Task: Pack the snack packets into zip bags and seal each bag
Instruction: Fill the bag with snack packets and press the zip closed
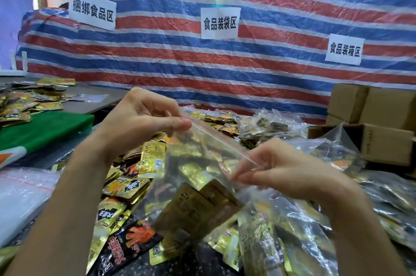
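Our gray table (94, 104) holds loose snack packets (126, 188) under our left hand (144, 118), filled zip bags (391, 199) right of our right hand (281, 167), a green cloth (45, 129) further left.

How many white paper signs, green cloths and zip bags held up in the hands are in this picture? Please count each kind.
white paper signs: 3
green cloth: 1
zip bag held up: 1
Total: 5
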The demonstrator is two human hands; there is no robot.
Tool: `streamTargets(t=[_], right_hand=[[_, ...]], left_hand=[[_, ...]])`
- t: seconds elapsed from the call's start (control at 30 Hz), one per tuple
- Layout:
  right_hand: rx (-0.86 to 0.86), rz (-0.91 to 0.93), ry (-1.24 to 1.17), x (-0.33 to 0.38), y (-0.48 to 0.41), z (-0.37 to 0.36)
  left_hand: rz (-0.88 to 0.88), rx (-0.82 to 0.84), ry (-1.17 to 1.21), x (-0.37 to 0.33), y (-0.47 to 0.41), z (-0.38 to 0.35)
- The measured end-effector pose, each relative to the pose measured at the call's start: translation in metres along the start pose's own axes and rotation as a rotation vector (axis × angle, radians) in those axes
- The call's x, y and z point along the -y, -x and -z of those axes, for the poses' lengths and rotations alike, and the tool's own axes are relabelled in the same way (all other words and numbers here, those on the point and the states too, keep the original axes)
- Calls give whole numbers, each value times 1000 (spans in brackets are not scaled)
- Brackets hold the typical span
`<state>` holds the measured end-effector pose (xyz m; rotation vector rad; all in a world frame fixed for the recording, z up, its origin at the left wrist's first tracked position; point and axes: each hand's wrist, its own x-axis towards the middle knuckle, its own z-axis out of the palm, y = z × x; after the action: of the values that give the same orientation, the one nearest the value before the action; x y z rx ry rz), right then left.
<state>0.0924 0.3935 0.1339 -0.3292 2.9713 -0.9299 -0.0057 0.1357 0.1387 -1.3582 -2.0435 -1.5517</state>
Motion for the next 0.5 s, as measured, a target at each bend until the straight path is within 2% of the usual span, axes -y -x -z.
streamTargets(t=[0.1, 0.2, 0.33, 0.5], right_hand=[[-123, 0, -199, 2, 10, 3], [-234, -37, -249, 3, 18, 22], [-466, -98, -144, -2, 32, 61], [-1022, -157, 236, -22, 63, 104]], left_hand=[[-42, -76, -18, -3, -2, -1], [7, -39, -134, -8, -6, -7], [115, 65, -319, -10, -11, -18], [144, 202, -368, -14, -10, -21]])
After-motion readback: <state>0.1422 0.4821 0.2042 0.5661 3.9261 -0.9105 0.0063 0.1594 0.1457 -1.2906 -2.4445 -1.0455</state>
